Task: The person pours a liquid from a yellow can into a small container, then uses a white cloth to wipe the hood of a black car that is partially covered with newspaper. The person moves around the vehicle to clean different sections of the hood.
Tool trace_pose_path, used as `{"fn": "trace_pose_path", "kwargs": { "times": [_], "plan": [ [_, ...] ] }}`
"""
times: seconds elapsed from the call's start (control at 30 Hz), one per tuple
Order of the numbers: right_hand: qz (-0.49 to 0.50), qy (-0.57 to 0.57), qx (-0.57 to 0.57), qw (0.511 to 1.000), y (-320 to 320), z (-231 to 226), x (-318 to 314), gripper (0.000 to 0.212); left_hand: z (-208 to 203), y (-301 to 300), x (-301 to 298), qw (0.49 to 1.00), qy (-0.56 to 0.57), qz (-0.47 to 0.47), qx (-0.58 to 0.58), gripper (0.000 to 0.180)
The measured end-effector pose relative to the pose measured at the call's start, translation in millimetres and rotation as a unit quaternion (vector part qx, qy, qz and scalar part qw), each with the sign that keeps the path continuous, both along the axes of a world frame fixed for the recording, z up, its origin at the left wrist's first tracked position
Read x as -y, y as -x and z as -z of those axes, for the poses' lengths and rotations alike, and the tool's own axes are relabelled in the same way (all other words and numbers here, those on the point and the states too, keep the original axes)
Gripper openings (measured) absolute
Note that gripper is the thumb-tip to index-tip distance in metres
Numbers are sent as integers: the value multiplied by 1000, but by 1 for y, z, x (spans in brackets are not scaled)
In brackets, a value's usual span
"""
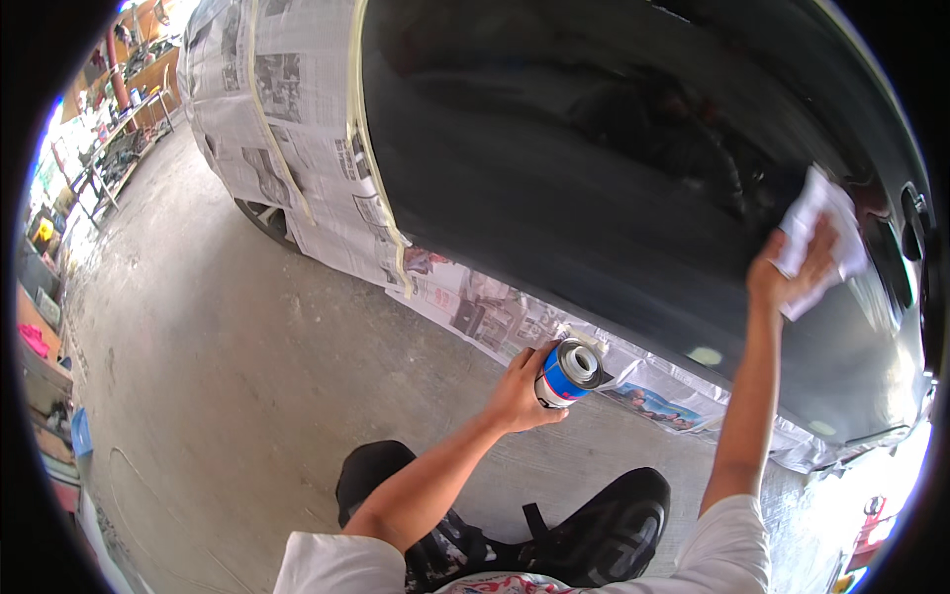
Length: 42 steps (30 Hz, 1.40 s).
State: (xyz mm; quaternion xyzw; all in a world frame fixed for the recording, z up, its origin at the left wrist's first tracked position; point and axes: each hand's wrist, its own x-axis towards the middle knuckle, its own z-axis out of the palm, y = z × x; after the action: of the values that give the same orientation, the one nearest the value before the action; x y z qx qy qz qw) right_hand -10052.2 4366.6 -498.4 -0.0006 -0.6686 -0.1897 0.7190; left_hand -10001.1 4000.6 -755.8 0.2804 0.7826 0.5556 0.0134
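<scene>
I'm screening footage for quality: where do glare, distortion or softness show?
Head view: glare washes out the lower-right rim; the black car door carries glossy reflections; upper-left clutter leans with fisheye distortion and looks soft; the blue-and-white can appears comparatively crisp.

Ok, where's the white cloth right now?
The white cloth is at the head view's right, under the right hand, against the black car panel.

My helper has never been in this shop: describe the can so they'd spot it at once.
Start at the big dark car panel, then drop to the newspaper along its lower edge. Near there, the left hand holds the can, a pale round neck on top. Unlike the flat newspaper behind it, it is a cylinder with blue and white sides.
</scene>
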Motion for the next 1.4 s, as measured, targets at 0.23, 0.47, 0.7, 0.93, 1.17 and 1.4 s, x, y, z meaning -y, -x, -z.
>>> {"fn": "trace_pose_path", "kwargs": {
  "times": [0.23,0.47,0.7,0.93,1.17,1.4],
  "plan": [
    [-11,317,-92,944,-132,42,-274,78,-8,-21,5,999,-9,11,39,110],
    [-43,254,-155,954,-76,114,-228,75,-38,-21,31,998,-10,-19,54,109],
    [-3,150,69,986,107,106,177,69,-53,3,91,986,-80,-143,15,103],
    [-162,99,293,937,225,84,436,83,-67,18,172,932,-60,-356,-39,105],
    [-256,19,247,935,263,154,419,74,-44,35,179,907,-40,-415,-58,108],
    [-17,93,107,990,94,152,169,63,-32,33,149,941,-47,-335,-20,114]
  ]
}}
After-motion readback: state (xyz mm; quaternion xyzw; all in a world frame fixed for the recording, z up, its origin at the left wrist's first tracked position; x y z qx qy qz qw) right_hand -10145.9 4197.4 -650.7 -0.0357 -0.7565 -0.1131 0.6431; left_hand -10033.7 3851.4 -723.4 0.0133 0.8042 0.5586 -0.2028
